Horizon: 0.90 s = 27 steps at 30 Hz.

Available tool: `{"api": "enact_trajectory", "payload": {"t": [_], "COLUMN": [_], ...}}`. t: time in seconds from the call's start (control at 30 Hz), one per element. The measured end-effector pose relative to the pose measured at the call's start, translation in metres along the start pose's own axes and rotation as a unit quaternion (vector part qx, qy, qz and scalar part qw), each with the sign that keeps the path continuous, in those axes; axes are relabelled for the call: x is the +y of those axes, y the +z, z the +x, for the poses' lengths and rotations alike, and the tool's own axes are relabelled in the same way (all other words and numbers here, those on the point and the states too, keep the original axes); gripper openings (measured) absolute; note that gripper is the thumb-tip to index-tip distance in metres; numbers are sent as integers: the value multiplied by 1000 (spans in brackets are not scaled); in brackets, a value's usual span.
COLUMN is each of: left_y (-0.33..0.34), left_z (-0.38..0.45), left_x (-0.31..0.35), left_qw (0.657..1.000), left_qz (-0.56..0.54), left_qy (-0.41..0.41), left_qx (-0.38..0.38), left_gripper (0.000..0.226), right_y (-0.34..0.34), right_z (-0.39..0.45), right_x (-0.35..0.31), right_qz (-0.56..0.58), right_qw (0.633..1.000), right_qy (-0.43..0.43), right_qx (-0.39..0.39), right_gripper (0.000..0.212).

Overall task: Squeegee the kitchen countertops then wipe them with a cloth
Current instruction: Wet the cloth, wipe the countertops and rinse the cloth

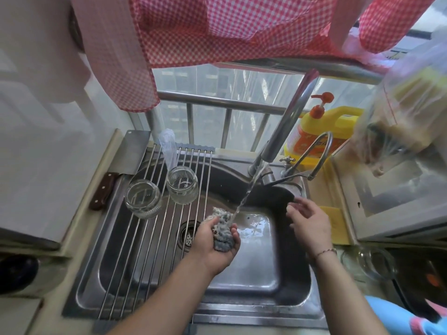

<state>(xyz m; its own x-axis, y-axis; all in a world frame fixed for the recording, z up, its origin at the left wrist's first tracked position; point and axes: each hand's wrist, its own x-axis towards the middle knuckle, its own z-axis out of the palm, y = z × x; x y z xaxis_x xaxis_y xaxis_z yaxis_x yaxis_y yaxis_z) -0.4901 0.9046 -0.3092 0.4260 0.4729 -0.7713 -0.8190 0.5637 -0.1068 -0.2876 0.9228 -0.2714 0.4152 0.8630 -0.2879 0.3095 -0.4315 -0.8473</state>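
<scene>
Your left hand (212, 240) is cupped palm-up over the stainless steel sink basin (254, 274), fingers curled around a bunched grey-and-white knitted cloth (223, 232). The stream of running water (249, 192) from the tall steel tap (287, 122) lands right on the top of that wad. Your right hand (309, 222) hangs beside it over the right side of the basin, fingers loosely spread and relaxed, holding nothing and not touching the cloth.

Expect the cloth to handle as a soft, limp thing with no stiffness of its own, and heavier than it looks now that it is taking on water. It will probably sag and drip wherever you are not supporting it, and the wet weave may slide in a loose grasp. Hold it as a ball in the whole palm, as you do now, rather than by a corner; for wringing, take one end in each hand.

Further out, a roll-up steel rod drying rack (154, 238) covers the left half of the sink, with two clear glass jars (142, 199) standing on it. A steel cleaver with a dark wooden handle (135, 153) lies at the left rim, and a yellow pump bottle of detergent (321, 131) stands on the table behind the tap.
</scene>
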Motion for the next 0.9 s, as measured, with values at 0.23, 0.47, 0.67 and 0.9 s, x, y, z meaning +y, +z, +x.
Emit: {"api": "enact_trajectory", "payload": {"t": [0.23,0.47,0.67,0.9], "left_y": [33,45,45,21], "left_z": [17,28,27,14], "left_x": [-2,-7,-5,-11], "left_qw": [985,980,985,987], "left_qz": [-163,-188,-136,31], "left_qy": [51,64,33,6], "left_qx": [2,-29,-100,-160], "left_gripper": [25,17,17,38], "right_y": [12,15,14,12], "right_z": [52,66,71,80], "right_x": [-34,-27,-33,-30], "right_qz": [97,47,36,-52], "right_qw": [994,998,998,993], "right_qy": [23,12,0,-58], "right_qx": [41,39,55,85], "right_gripper": [15,24,25,32]}}
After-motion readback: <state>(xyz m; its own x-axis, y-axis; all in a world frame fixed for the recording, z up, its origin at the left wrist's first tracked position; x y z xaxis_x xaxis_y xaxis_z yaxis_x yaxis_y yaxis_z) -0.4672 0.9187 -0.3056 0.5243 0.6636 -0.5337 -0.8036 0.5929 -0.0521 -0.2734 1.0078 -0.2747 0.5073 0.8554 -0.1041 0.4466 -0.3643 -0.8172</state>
